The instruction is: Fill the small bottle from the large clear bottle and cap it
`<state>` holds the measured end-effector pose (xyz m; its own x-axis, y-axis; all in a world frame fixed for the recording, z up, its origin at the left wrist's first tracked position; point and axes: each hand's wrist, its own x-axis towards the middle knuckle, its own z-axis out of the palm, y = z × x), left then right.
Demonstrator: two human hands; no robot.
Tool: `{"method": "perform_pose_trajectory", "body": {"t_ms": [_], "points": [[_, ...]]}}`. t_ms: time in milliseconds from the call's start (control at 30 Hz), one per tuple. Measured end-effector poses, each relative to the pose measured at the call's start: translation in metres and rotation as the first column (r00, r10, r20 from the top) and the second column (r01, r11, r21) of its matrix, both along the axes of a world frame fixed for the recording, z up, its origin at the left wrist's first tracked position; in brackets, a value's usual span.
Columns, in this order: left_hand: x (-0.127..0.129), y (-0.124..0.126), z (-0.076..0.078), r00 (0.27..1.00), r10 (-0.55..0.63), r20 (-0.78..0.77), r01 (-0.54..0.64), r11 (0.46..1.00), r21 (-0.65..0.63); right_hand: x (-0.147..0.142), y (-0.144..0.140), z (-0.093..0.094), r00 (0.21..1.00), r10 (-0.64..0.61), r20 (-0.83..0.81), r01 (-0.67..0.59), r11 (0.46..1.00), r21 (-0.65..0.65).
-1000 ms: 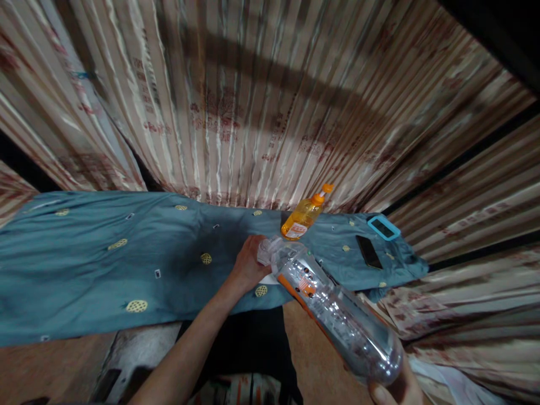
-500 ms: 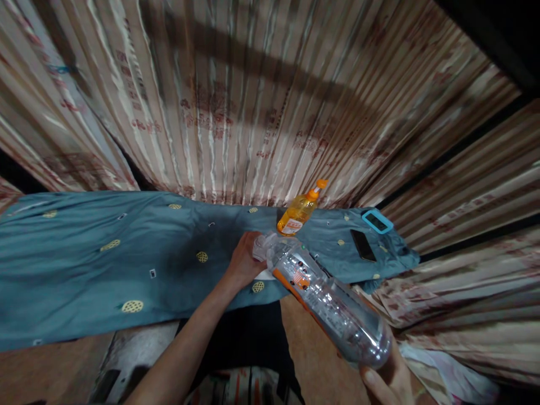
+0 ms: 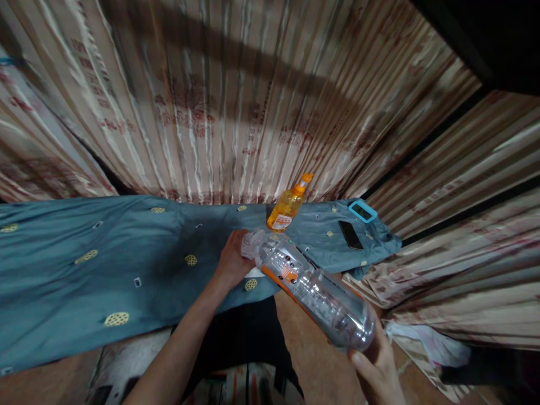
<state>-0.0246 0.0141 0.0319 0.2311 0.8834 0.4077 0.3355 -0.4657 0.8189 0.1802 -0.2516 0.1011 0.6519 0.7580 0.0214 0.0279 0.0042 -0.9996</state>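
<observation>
Striped cloth curtains (image 3: pixel 236 112) make a tall wall in front of us, and below them a blue-green sheet (image 3: pixel 143 247) with yellow pineapples on it spreads out long and flat. Next comes our big clear bottle (image 3: pixel 316 292), up between our two hands and over the near edge of the sheet. It lies on a slant: the narrow top points away and to the left, and the fat bottom points back to the right. Our left hand (image 3: pixel 231 261) is nearer the top and holds on there, though the bottle hides its fingertips. Our right hand (image 3: pixel 373 360) grips the bottom, with the thumb on the side we see. Just past the top stands a yellow pump bottle (image 3: pixel 287 211), with no hand on it. Farther right lie a black phone (image 3: pixel 350 234) and a little blue-rimmed gadget (image 3: pixel 362 210). We cannot tell what the white bit (image 3: pixel 255 271) by our left hand is.
</observation>
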Motion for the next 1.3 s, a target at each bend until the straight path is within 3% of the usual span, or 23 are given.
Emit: {"method": "perform_pose_trajectory", "body": {"t_ms": [800,1300], "points": [[0.000,-0.003,0.004,0.997,-0.055,0.059,0.057,0.998,-0.023,0.024,-0.013,-0.023,0.999,0.010,0.037,-0.008,0.998,-0.067],[0.002,-0.001,0.003,0.998,-0.046,0.031,0.047,0.998,-0.028,0.021,-0.009,-0.019,0.999,0.013,0.039,-0.011,0.998,-0.069]]}}
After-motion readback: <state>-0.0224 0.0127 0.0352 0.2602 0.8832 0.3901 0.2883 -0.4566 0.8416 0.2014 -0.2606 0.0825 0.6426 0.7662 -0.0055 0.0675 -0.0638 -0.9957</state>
